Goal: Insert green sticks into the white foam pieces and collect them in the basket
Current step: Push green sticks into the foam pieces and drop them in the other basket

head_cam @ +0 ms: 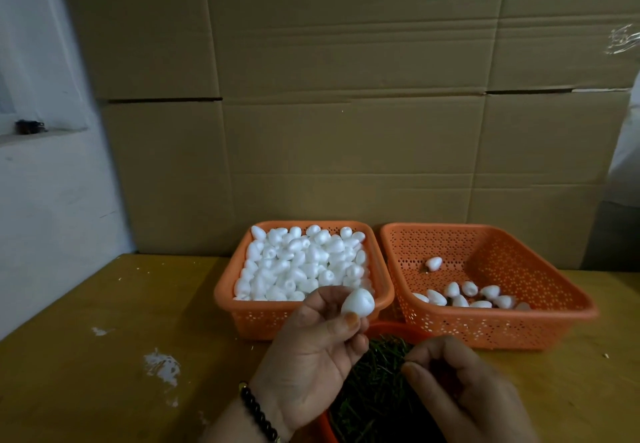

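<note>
My left hand (311, 349) pinches a white foam piece (358, 302) between thumb and fingertips, raised in front of the left orange basket (225, 298), which is full of loose foam pieces. My right hand (460, 390) hovers over a red bowl (388, 326) of green sticks (377, 387), thumb and forefinger pinched at a stick's end. The right orange basket (568, 307) holds several foam pieces along its front wall and one farther back.
Both baskets stand on a yellow table (104, 356) with white foam crumbs on its left half. A wall of cardboard boxes (346, 113) rises right behind the baskets. A white wall with a ledge is at the left.
</note>
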`<act>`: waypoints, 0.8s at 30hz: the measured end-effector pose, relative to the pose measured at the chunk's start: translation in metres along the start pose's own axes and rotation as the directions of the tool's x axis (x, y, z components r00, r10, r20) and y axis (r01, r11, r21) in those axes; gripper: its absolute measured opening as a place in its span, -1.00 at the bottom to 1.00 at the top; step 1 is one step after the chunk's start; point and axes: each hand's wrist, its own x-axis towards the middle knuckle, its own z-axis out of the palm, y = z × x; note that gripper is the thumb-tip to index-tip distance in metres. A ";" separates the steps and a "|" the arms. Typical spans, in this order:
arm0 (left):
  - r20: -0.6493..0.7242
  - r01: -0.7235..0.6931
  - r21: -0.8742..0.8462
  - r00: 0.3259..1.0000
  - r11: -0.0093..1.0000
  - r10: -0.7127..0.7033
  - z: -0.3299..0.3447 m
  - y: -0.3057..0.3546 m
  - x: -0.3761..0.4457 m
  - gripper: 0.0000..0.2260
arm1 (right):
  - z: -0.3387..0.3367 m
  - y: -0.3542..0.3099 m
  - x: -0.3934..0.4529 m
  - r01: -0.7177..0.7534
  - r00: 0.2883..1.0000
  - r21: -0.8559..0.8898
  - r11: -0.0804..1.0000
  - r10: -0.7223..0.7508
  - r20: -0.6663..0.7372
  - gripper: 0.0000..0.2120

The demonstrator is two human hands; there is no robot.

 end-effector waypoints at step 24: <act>0.036 -0.029 0.257 0.999 0.966 0.020 -0.001 -0.011 -0.003 -0.79 | 0.001 -0.004 -0.002 -0.028 0.992 0.195 0.980 0.051 -0.112 -0.64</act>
